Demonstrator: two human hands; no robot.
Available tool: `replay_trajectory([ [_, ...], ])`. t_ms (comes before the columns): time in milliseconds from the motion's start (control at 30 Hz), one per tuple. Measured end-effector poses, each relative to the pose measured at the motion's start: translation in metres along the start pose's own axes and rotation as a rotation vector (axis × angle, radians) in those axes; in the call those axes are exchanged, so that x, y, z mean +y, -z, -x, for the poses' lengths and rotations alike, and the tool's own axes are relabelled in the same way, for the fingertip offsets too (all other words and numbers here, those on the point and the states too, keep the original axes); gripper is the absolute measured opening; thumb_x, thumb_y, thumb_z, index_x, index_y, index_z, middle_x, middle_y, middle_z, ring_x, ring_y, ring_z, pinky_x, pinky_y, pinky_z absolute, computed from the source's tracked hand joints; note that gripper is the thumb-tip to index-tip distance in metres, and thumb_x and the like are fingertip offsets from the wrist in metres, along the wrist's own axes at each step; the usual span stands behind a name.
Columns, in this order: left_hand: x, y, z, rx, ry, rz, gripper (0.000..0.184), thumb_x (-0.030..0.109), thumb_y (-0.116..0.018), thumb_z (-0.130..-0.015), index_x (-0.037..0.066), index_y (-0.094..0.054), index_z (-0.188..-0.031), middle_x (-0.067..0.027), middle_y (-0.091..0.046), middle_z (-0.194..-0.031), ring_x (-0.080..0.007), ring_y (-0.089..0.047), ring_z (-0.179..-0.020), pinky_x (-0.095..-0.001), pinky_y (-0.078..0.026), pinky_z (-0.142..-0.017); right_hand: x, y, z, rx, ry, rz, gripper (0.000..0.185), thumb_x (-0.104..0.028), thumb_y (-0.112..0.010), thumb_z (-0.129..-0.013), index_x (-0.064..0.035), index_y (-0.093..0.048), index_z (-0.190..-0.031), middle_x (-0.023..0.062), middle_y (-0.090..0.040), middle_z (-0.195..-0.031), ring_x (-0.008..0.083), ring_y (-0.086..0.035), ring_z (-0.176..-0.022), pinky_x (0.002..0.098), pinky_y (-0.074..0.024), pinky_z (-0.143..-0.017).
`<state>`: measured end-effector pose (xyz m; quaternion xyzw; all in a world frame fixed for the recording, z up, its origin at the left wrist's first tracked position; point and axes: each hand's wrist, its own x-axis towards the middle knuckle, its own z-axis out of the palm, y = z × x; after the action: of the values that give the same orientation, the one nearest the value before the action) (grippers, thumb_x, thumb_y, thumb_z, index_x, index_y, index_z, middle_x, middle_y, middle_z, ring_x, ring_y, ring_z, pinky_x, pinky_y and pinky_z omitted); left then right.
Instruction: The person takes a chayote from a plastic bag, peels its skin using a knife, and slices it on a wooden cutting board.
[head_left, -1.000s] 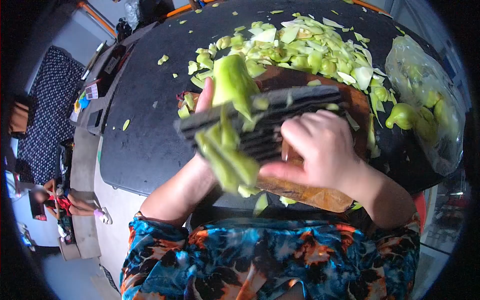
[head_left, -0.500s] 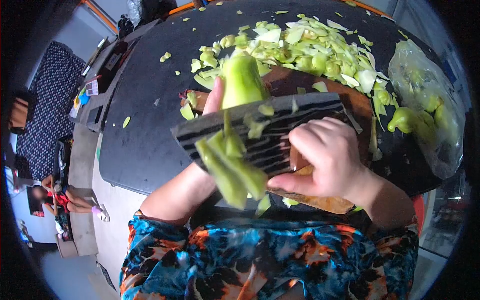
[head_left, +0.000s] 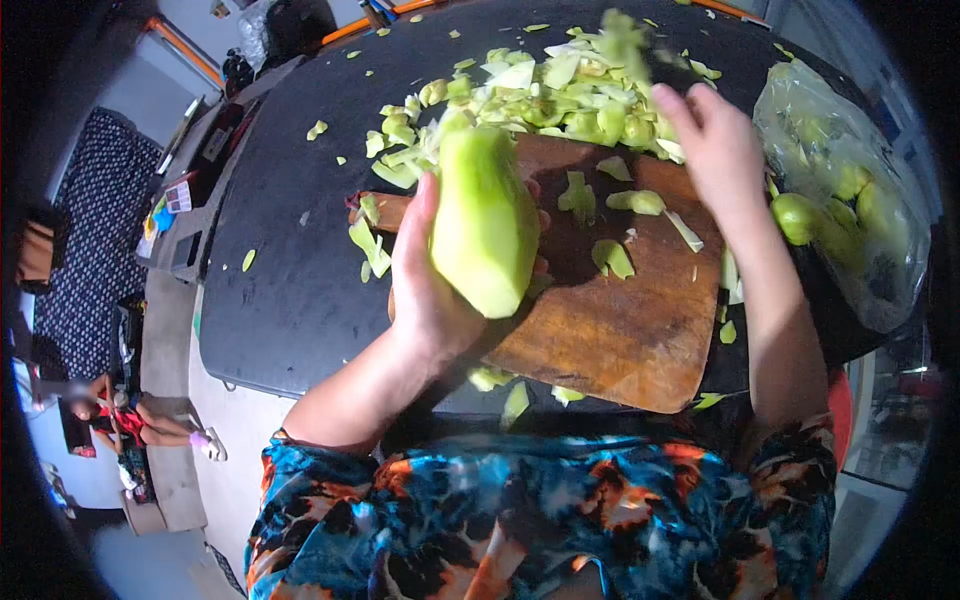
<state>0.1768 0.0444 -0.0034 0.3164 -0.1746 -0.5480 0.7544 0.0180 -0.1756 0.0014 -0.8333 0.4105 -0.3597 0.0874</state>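
Fruit (head_left: 485,225), smooth and pale green, sits wrapped in my left hand (head_left: 425,285) above the cutting board (head_left: 620,340); I judge it could slip if that grip slackens. My right hand (head_left: 715,150), part-curled near the peelings (head_left: 590,110), has an unclear hold. Leftward, open room reaches the edge of the table (head_left: 300,290).

I am wearing the one camera on my head; it is facing forward and down from close above the near edge of the tabletop (head_left: 290,275), covering my hands (head_left: 425,290) in a wide, rounded view and reaching past the tabletop's left edge.
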Motion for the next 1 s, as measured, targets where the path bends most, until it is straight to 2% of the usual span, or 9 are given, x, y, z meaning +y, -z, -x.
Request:
replay_trajectory([
  [233, 0.008, 0.008, -0.009, 0.054, -0.061, -0.050, 0.061, 0.058, -0.042, -0.092, 0.009, -0.052, -0.126, -0.0126, -0.063, -0.111, -0.0290, -0.063, -0.095, -0.0430, -0.054, -0.077, -0.040, 0.033, 0.027, -0.080, 0.299, -0.530, 0.042, -0.038, -0.068, -0.086, -0.0018, -0.053, -0.069, 0.0087, -0.051, -0.057, 0.0166, -0.045, -0.051, 0.0313, -0.0396, -0.050],
  [333, 0.010, 0.005, -0.007, 0.041, 0.103, 0.127, 0.062, 0.060, -0.043, -0.091, 0.009, -0.054, -0.124, -0.0120, -0.063, -0.110, -0.0284, -0.064, -0.093, -0.0420, -0.054, -0.081, -0.073, 0.033, 0.063, -0.247, 0.582, -0.439, 0.045, -0.050, -0.068, -0.080, -0.0100, -0.051, -0.068, 0.0079, -0.055, -0.059, 0.0275, -0.059, -0.055, 0.0378, -0.0446, -0.052],
  [433, 0.017, 0.007, -0.004, -0.038, 0.168, 0.060, 0.061, 0.061, -0.041, -0.092, 0.011, -0.055, -0.123, -0.0110, -0.063, -0.111, -0.0241, -0.064, -0.095, -0.0394, -0.052, -0.087, -0.087, 0.032, 0.086, -0.264, 0.755, -0.403, 0.049, -0.052, -0.072, -0.075, -0.0086, -0.050, -0.071, 0.0059, -0.053, -0.063, 0.0252, -0.057, -0.056, 0.0360, -0.0434, -0.055],
  [600, 0.017, 0.005, -0.004, -0.057, 0.158, 0.109, 0.057, 0.059, -0.041, -0.093, 0.013, -0.057, -0.122, -0.0099, -0.064, -0.111, -0.0225, -0.064, -0.094, -0.0383, -0.052, -0.088, -0.089, 0.027, 0.092, -0.302, 0.746, -0.386, 0.052, -0.056, -0.068, -0.077, -0.0085, -0.049, -0.071, 0.0055, -0.052, -0.063, 0.0251, -0.057, -0.057, 0.0355, -0.0434, -0.055],
  [767, -0.005, 0.009, -0.005, 0.180, 0.035, 0.093, 0.063, 0.065, -0.044, -0.088, 0.014, -0.055, -0.123, -0.0085, -0.064, -0.105, -0.0233, -0.063, -0.093, -0.0390, -0.052, -0.081, -0.079, 0.008, 0.081, -0.168, 0.702, -0.223, 0.053, -0.060, -0.054, -0.087, -0.0122, -0.048, -0.066, 0.0023, -0.052, -0.054, 0.0208, -0.054, -0.045, 0.0361, -0.0431, -0.045],
  [800, -0.008, 0.018, -0.002, 0.046, 0.047, 0.244, 0.062, 0.063, -0.043, -0.089, 0.013, -0.054, -0.123, -0.0086, -0.064, -0.105, -0.0232, -0.063, -0.093, -0.0390, -0.052, -0.080, -0.075, 0.004, 0.076, -0.131, 0.650, -0.193, 0.054, -0.061, -0.052, -0.088, -0.0118, -0.049, -0.066, 0.0030, -0.052, -0.053, 0.0211, -0.055, -0.045, 0.0361, -0.0434, -0.045],
  [867, -0.002, 0.000, 0.002, 0.076, 0.019, -0.064, 0.060, 0.059, -0.040, -0.092, 0.011, -0.052, -0.126, -0.0089, -0.064, -0.108, -0.0234, -0.064, -0.093, -0.0390, -0.053, -0.076, -0.064, -0.001, 0.058, -0.103, 0.461, -0.130, 0.056, -0.062, -0.049, -0.089, -0.0106, -0.050, -0.067, 0.0050, -0.053, -0.053, 0.0224, -0.056, -0.046, 0.0365, -0.0443, -0.045],
  [900, -0.004, 0.000, 0.003, 0.028, 0.035, -0.008, 0.060, 0.055, -0.044, -0.093, 0.009, -0.049, -0.131, -0.0119, -0.062, -0.114, -0.0266, -0.062, -0.100, -0.0409, -0.051, -0.085, -0.055, -0.002, 0.046, -0.114, 0.322, -0.096, 0.057, -0.063, -0.048, -0.089, -0.0099, -0.050, -0.067, 0.0063, -0.053, -0.053, 0.0233, -0.056, -0.047, 0.0368, -0.0450, -0.045],
  [1000, -0.001, -0.010, 0.006, 0.011, -0.056, -0.154, 0.056, 0.050, -0.044, -0.095, 0.007, -0.048, -0.130, -0.0128, -0.061, -0.113, -0.0251, -0.063, -0.097, -0.0389, -0.052, -0.082, -0.022, 0.001, 0.014, -0.097, 0.097, 0.065, 0.058, -0.061, -0.050, -0.089, -0.0064, -0.055, -0.070, 0.0105, -0.060, -0.060, 0.0284, -0.061, -0.055, 0.0396, -0.0481, -0.052],
])
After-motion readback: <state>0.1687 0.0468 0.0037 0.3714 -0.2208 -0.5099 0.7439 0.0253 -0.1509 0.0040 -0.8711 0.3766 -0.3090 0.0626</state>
